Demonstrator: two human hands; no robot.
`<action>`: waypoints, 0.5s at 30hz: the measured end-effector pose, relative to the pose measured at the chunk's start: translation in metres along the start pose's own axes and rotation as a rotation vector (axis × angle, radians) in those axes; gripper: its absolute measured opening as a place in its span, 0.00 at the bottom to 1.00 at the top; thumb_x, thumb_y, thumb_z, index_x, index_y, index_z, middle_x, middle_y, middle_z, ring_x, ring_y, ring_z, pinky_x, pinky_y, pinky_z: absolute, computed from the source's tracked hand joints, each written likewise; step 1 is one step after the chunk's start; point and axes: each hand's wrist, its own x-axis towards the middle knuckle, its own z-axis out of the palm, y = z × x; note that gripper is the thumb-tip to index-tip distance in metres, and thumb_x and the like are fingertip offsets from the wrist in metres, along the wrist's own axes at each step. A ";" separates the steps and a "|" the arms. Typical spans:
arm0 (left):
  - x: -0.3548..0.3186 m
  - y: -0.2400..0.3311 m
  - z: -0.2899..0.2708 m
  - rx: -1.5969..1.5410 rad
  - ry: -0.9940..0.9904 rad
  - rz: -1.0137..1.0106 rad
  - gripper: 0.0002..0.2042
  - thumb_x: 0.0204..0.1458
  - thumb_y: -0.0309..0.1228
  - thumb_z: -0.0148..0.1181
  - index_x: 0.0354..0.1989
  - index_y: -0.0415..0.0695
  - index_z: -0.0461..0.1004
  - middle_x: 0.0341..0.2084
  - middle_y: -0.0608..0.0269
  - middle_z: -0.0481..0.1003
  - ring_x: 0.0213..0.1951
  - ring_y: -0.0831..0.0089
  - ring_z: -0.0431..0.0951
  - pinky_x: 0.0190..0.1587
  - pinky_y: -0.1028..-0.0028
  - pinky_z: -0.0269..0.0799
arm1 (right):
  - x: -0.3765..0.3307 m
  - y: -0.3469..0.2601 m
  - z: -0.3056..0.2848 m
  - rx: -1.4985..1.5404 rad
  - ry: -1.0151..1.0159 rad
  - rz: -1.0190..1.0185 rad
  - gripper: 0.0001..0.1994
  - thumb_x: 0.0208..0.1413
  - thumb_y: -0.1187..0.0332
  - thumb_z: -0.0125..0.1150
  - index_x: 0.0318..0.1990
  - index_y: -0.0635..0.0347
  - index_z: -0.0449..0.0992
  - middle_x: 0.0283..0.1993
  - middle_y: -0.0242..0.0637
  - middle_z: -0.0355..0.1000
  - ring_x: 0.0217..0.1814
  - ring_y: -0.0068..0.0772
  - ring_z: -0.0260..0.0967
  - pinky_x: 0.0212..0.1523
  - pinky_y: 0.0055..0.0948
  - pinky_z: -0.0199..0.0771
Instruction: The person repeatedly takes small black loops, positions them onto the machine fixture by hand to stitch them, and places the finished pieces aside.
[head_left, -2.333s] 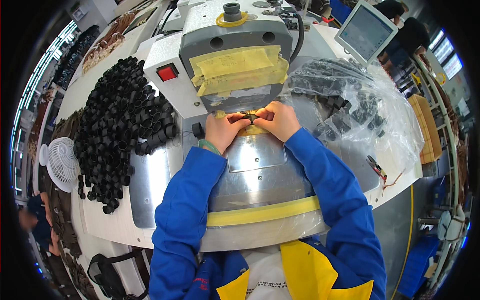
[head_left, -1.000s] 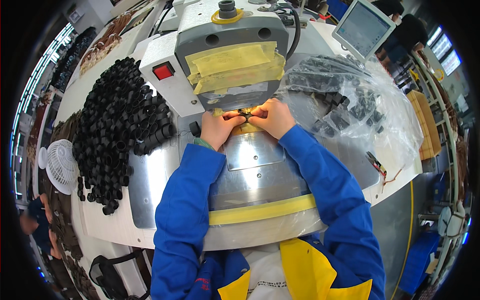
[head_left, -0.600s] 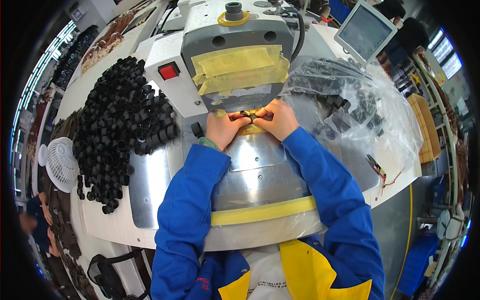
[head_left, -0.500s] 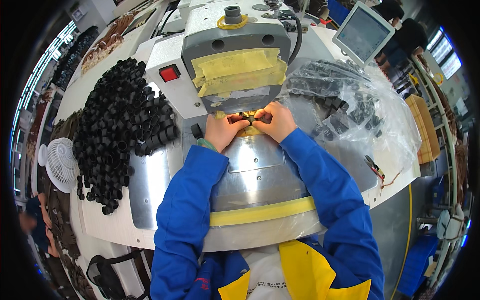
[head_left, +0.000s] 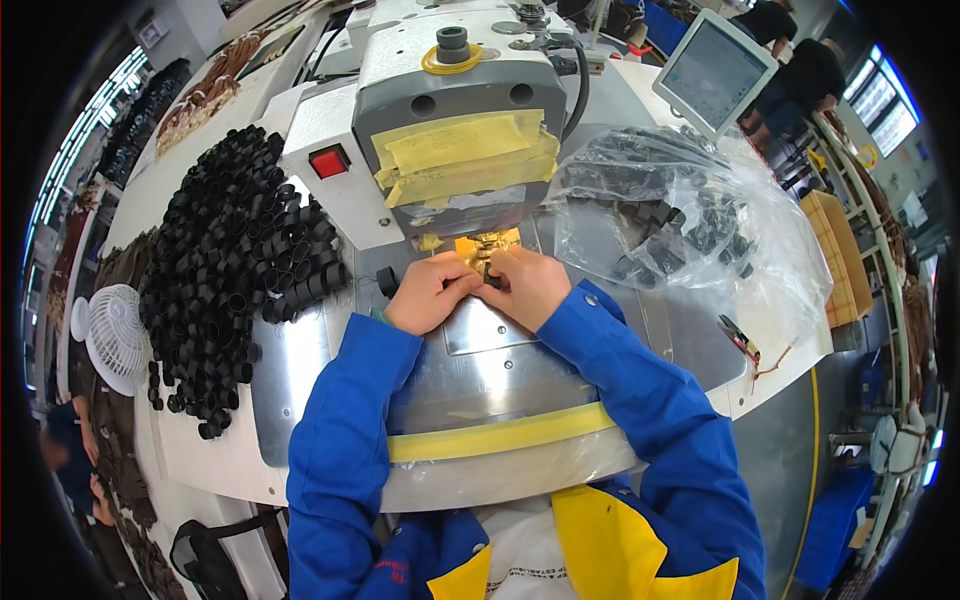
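My left hand (head_left: pixel 432 292) and my right hand (head_left: pixel 526 286) meet in front of the white and grey sewing machine (head_left: pixel 455 95). Their fingertips are pinched together around a small black band (head_left: pixel 492 282), mostly covered by the fingers. Just beyond the fingertips is the machine's lit, brass-coloured working area (head_left: pixel 487 245), with a gap between it and my hands. Beneath my hands lies a shiny metal plate (head_left: pixel 505 335). A single black loop (head_left: pixel 387 281) lies left of my left hand.
At left is a large heap of black loops (head_left: pixel 225 270), with a white fan (head_left: pixel 117 335) beside it. To the right lie a clear plastic bag (head_left: pixel 690 215) with black pieces inside and small snips (head_left: pixel 740 338). A screen (head_left: pixel 715 72) stands behind; people (head_left: pixel 800 80) are farther off.
Both hands have drawn back toward me from under the machine head and come closer together. The lit brass area now shows beyond them. The whole view has shifted slightly.
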 end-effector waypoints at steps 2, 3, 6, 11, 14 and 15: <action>0.002 -0.001 0.003 0.006 -0.002 -0.018 0.06 0.43 0.24 0.55 0.31 0.41 0.73 0.25 0.62 0.70 0.26 0.67 0.70 0.29 0.76 0.65 | 0.002 -0.001 0.006 -0.044 0.084 -0.013 0.09 0.38 0.66 0.60 0.23 0.59 0.68 0.23 0.39 0.66 0.24 0.42 0.67 0.23 0.33 0.67; 0.003 0.001 0.005 -0.064 0.032 0.049 0.07 0.44 0.24 0.55 0.33 0.42 0.73 0.28 0.63 0.71 0.30 0.66 0.70 0.31 0.73 0.65 | -0.001 -0.003 0.006 -0.065 0.091 -0.001 0.08 0.38 0.66 0.58 0.23 0.60 0.67 0.24 0.41 0.67 0.24 0.44 0.67 0.23 0.34 0.68; 0.008 -0.004 0.004 0.142 0.097 0.377 0.11 0.44 0.24 0.54 0.38 0.46 0.72 0.36 0.67 0.71 0.41 0.64 0.68 0.39 0.70 0.62 | -0.011 -0.008 0.005 -0.034 0.031 0.010 0.08 0.39 0.65 0.56 0.27 0.58 0.69 0.25 0.41 0.68 0.26 0.43 0.68 0.26 0.37 0.69; 0.005 -0.004 -0.005 0.267 -0.083 0.240 0.08 0.40 0.29 0.59 0.31 0.48 0.74 0.30 0.67 0.73 0.37 0.69 0.70 0.37 0.74 0.62 | -0.027 -0.005 -0.005 0.147 -0.103 -0.045 0.07 0.39 0.67 0.59 0.25 0.58 0.69 0.25 0.38 0.66 0.25 0.42 0.67 0.26 0.34 0.68; 0.004 -0.001 0.000 -0.060 -0.072 0.035 0.08 0.38 0.30 0.62 0.27 0.42 0.73 0.16 0.65 0.72 0.22 0.76 0.71 0.28 0.77 0.64 | -0.015 0.013 -0.009 0.231 -0.079 -0.165 0.07 0.39 0.71 0.61 0.26 0.61 0.70 0.26 0.38 0.64 0.22 0.37 0.64 0.23 0.28 0.66; 0.004 -0.001 0.002 -0.113 -0.013 -0.119 0.09 0.37 0.30 0.63 0.26 0.40 0.73 0.15 0.64 0.71 0.20 0.76 0.71 0.27 0.77 0.65 | -0.012 0.017 -0.011 0.132 -0.096 -0.168 0.08 0.40 0.67 0.61 0.29 0.57 0.72 0.29 0.37 0.65 0.32 0.40 0.66 0.32 0.32 0.68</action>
